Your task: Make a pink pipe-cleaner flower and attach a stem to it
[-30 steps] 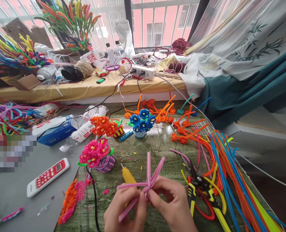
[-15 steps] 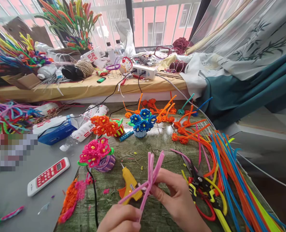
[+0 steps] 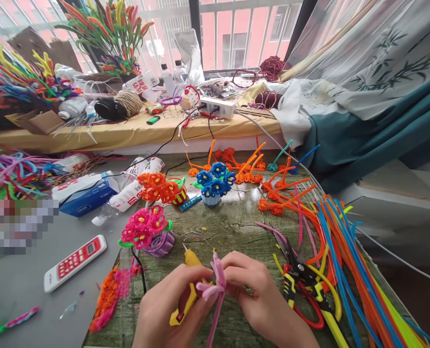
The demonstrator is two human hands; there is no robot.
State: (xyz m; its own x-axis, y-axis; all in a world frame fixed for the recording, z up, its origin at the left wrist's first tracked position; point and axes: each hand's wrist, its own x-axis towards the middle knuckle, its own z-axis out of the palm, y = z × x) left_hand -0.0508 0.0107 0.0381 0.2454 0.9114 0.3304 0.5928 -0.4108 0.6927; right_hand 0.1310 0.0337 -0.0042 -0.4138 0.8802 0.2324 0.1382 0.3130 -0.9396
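Several pink pipe cleaners (image 3: 219,282), bunched and bent at a common joint, are held between my two hands at the lower middle. My left hand (image 3: 176,302) is closed, pinching them from the left. On the other side, my right hand (image 3: 253,290) grips the same bundle with curled fingers. One pink strand hangs down between the hands. Partly hidden behind my left hand lies a yellow glue gun (image 3: 192,258). Black-and-yellow cutting tools (image 3: 302,275) rest to the right of my right hand.
Small pots of pink flowers (image 3: 145,229), orange flowers (image 3: 158,187) and blue flowers (image 3: 215,181) stand beyond my hands. Orange pipe-cleaner pieces (image 3: 274,193) lie behind. Long coloured stems (image 3: 352,266) line the right edge. A red-and-white remote (image 3: 75,262) is at left.
My left hand has moved up beside the joint and now covers part of the glue gun. The upright pink ends have been folded down and look shorter and more bunched.
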